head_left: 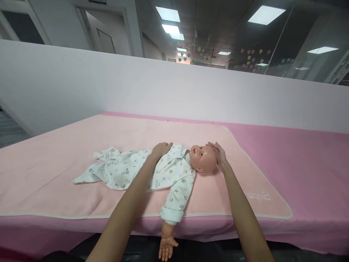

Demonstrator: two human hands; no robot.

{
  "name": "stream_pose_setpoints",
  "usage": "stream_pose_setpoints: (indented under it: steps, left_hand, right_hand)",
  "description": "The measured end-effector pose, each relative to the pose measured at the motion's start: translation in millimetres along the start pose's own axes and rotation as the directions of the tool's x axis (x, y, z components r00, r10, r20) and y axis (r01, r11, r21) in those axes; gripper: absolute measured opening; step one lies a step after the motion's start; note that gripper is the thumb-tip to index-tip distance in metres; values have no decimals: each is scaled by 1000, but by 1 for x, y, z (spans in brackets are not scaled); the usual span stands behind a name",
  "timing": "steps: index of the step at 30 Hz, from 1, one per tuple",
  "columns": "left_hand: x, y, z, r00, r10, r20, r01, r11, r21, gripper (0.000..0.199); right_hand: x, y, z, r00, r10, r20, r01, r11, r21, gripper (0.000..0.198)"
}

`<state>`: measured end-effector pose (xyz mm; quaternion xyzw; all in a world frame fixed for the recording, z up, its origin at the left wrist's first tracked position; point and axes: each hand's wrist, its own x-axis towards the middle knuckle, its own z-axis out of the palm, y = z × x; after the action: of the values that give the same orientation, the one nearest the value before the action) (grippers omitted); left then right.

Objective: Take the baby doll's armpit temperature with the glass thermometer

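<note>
A baby doll (203, 159) lies on its back with its head to the right. It wears a white patterned outfit (171, 174) whose legs stretch out flat to the left. One doll arm hangs over the front edge, so the doll's hand (167, 247) dangles palm up. My left hand (162, 149) rests flat on the doll's chest, its fingertips partly hidden at the far side. At the crown of the doll's head, my right hand (219, 153) touches it with fingers stretched out and grips nothing.
Beneath the doll is a peach mat (68, 145) with a pale border, over a pink sheet (313, 174). A white partition (174, 91) runs along the back. Behind it are a doorway (105, 31) and glass with heart stickers.
</note>
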<state>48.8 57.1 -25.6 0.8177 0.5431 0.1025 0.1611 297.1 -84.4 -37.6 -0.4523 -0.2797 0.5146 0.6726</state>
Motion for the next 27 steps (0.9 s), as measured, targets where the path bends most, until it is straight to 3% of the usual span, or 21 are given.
stream_pose_setpoints:
  steps: [4, 10, 15, 18, 20, 22, 24, 27]
  left_hand:
    - [-3, -1, 0, 1000, -5, -15, 5, 1000, -5, 55]
    - [-12, 0, 2, 998, -9, -55, 7, 1000, -26, 49]
    - [-12, -2, 5, 996, -9, -87, 4, 998, -66, 45]
    - [-10, -3, 7, 993, -26, -118, 15, 995, -95, 44]
    - [-11, -3, 7, 980, -37, -196, -1, 982, -191, 46]
    - [-15, 1, 5, 944, -19, -328, -108, 925, -365, 46]
    - [-22, 7, 2, 906, 50, -420, -282, 811, -513, 41]
    - [-36, 18, -1, 879, 347, -327, -476, 651, -591, 36]
  right_hand:
    - [-15, -2, 10, 949, 231, 214, -229, 973, -36, 45]
    - [-24, -14, 15, 993, 71, 95, -72, 997, 3, 25]
    - [-23, -5, 15, 950, 250, 187, -245, 968, -53, 51]
    - [-20, -1, 10, 952, 246, 179, -240, 969, -55, 51]
    - [-17, 0, 6, 960, 229, 163, -222, 973, -58, 49]
    - [-17, 0, 4, 961, 222, 164, -218, 975, -47, 48]
    - [-17, 1, 3, 955, 237, 179, -235, 972, -32, 48]
    - [-17, 5, 2, 950, 251, 186, -249, 968, -31, 50]
